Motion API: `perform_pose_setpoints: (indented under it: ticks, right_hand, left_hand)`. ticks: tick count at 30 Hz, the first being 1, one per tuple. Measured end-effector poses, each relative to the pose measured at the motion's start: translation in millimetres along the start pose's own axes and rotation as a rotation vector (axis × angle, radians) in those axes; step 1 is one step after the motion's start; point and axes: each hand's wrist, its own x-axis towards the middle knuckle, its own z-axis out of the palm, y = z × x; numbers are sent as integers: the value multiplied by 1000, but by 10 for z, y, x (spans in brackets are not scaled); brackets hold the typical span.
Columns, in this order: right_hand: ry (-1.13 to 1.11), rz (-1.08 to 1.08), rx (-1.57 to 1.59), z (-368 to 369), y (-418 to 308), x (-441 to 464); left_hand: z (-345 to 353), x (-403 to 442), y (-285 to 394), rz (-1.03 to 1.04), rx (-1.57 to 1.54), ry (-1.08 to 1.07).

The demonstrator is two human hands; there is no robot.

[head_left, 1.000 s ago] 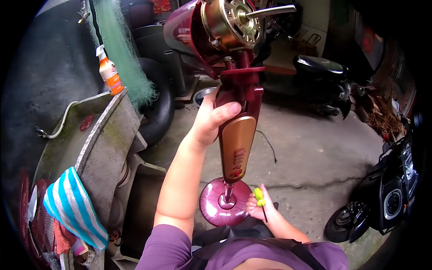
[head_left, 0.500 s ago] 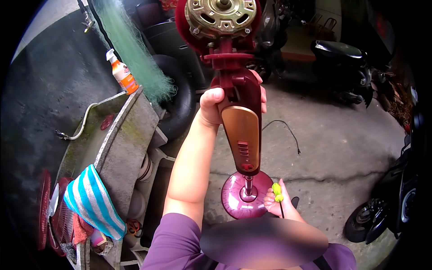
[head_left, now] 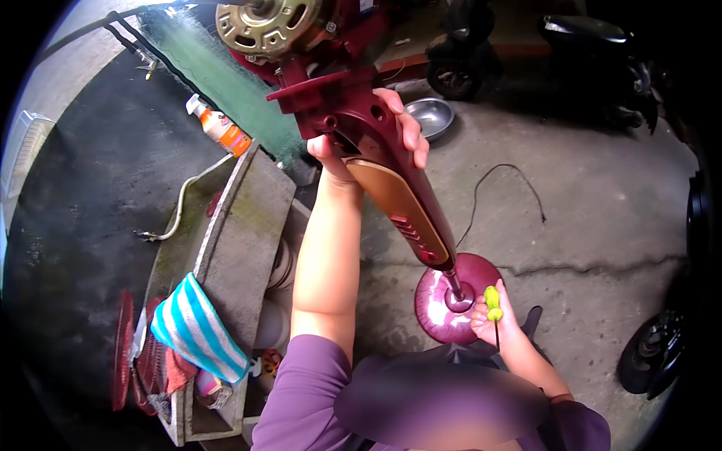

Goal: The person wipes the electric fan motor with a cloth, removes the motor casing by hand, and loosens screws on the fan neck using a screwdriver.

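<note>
A dark red standing fan (head_left: 402, 199) leans across the middle, its bare metal motor (head_left: 263, 28) showing at the top without blades or guard. My left hand (head_left: 383, 139) wraps around the neck just below the motor, thumb on one side and fingers on the other. The column carries a gold control panel (head_left: 395, 207) with red buttons. Its round, glossy base (head_left: 444, 323) rests on the concrete floor. Close to that base, my right hand (head_left: 490, 316) grips a screwdriver (head_left: 492, 303) by its yellow-green handle, the dark shaft pointing back toward me.
On the left stands a concrete trough (head_left: 248, 218) with a spray bottle (head_left: 223, 131), a hose (head_left: 183, 195) and a striped towel (head_left: 197, 331). Red fan guards (head_left: 124, 353) lean beside it. A metal bowl (head_left: 430, 118), a cord (head_left: 496, 169) and parked motorbikes (head_left: 583, 75) are on the floor.
The fan's top has tilted to the left in the view, with my left hand still around its neck. The camera view has shifted, bringing the metal bowl into sight. The screwdriver stays in my right hand.
</note>
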Motion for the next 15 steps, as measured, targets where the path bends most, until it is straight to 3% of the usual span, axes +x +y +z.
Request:
perform_pose_setpoints:
  ticks: [9, 15]
  right_hand:
    - [58, 61, 39, -346, 40, 181]
    - [206, -49, -31, -441, -37, 187]
  left_hand:
    - [-93, 135, -48, -59, -103, -201]
    - [-157, 180, -10, -88, -56, -269]
